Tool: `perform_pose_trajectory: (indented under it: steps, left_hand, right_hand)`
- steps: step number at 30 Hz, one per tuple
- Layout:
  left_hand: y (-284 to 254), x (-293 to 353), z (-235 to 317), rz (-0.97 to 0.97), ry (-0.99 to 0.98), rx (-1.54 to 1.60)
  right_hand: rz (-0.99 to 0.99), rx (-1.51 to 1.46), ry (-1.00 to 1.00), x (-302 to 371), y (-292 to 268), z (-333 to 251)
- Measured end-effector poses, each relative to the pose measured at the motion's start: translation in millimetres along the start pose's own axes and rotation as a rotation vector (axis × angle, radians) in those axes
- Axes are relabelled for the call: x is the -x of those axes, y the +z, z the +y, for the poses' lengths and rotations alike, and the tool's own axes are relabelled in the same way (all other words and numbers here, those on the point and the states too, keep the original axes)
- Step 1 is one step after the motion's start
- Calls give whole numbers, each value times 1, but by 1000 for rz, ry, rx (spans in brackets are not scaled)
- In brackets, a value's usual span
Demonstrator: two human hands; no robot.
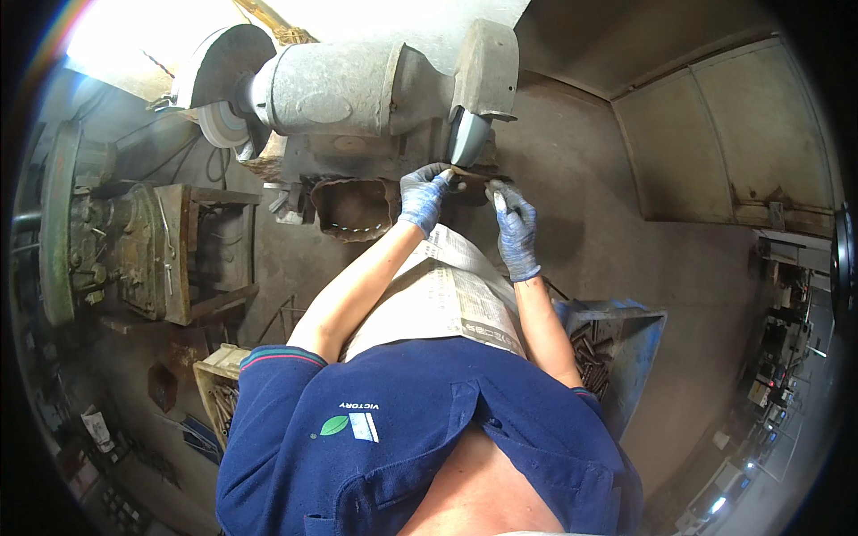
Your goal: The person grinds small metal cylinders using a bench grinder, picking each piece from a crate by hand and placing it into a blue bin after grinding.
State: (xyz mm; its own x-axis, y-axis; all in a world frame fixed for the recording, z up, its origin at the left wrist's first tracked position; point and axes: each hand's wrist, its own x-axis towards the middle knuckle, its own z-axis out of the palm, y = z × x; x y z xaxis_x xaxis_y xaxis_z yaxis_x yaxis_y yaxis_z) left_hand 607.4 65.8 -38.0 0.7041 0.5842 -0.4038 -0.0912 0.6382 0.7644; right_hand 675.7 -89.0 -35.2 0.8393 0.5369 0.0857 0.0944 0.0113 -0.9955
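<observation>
I have the left hand (424, 196) nearly closed in its blue-and-grey glove, fingertips pinching the near end of a thin brownish strip (467, 172). The right hand (517, 230), gloved alike, has its fingers curled in by the strip's other end; I cannot tell whether it grips. The strip sits just below the grey wheel (470, 141) on the right of a grinder (332, 89); I can't make out whether they touch. A pale wheel (222, 125) shows at the grinder's left. Printed paper (447, 295) covers the lap. Further out I see a blue-edged bin (642, 357) of metal rods (585, 359) on the right, a wooden crate (211, 371) and a green machine (134, 250) on the left
</observation>
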Motion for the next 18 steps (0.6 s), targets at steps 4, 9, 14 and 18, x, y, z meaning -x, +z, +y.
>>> perform_pose_trajectory:
  steps: [4,9,14,18]
  left_hand:
    - [-14,-3,9,43,-11,11]
    - [-32,-4,22,85,-11,-20]
    - [-39,-7,28,71,-53,-135]
    - [-22,-11,14,42,-19,-186]
  right_hand:
    - [-19,-6,14,-3,18,6]
    - [-71,-46,37,-8,37,14]
    - [-79,-75,8,-10,42,15]
    - [-9,-132,102,-7,22,24]
